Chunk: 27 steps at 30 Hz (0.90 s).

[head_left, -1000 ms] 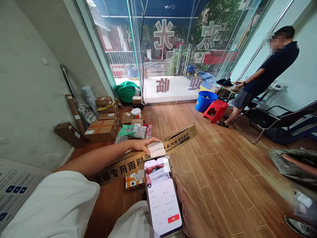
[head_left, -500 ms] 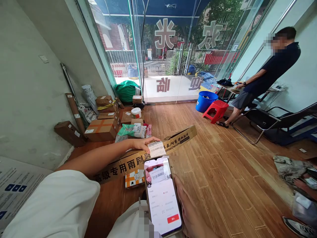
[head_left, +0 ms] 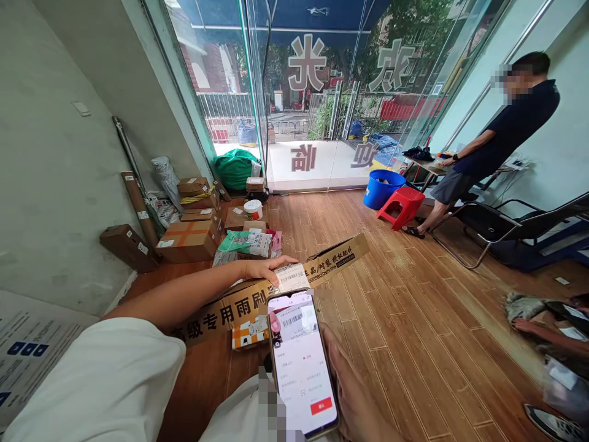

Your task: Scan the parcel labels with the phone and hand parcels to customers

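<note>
- Brown cardboard box (head_left: 239, 302), long and flat, on wooden floor (head_left: 405, 319); white barcode label (head_left: 291, 277) on top face.
- Left hand (head_left: 262, 268) flat on box, fingers extended, touching label edge.
- Right hand (head_left: 354, 393) curled around phone (head_left: 301, 362), held just above label.

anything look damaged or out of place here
Nothing looks damaged. The long cardboard box lies slantwise across the floor under the left hand, and parcels sit in a loose heap by the wall. The right hand holds a phone.
</note>
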Available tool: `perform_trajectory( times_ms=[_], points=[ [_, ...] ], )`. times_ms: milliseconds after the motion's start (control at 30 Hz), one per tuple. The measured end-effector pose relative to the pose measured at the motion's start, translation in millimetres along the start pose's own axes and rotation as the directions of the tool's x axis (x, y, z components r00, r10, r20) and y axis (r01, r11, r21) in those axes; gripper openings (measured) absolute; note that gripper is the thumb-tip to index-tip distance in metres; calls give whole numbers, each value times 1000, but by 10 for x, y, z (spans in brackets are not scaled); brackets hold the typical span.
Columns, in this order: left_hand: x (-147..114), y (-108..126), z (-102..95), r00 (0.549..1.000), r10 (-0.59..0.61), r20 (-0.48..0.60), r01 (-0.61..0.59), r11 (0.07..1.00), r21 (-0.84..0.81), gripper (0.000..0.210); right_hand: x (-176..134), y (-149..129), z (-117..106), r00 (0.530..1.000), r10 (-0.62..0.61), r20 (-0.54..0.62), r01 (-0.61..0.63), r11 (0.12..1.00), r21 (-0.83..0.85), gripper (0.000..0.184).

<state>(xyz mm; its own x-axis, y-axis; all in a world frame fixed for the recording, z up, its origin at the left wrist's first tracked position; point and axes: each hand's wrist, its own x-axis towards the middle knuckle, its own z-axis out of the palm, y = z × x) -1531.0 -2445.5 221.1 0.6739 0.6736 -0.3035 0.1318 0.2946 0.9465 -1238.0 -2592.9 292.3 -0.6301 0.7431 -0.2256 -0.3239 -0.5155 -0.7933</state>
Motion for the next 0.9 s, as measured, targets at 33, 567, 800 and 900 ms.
perform_trajectory(
  times_ms=[33, 567, 800, 900],
  points=[
    [0, 3, 1, 1000, -4, 1, 4, 1000, 1, 93, 2, -4, -6, 1000, 6, 8, -6, 1000, -11, 53],
    [-10, 35, -60, 1000, -10, -6, 10, 1000, -21, 93, 101, -6, -35, 998, 51, -30, -52, 999, -14, 57],
    [-7, 21, -169, 1000, 6, -1, -6, 1000, 17, 93, 209, 50, -46, 994, 36, -102, -34, 999, 17, 48],
    [-29, 18, -224, 999, 31, -13, -29, 990, 137, 92, 328, 15, 5, 994, 46, -97, -40, 997, 65, 49]
  ],
)
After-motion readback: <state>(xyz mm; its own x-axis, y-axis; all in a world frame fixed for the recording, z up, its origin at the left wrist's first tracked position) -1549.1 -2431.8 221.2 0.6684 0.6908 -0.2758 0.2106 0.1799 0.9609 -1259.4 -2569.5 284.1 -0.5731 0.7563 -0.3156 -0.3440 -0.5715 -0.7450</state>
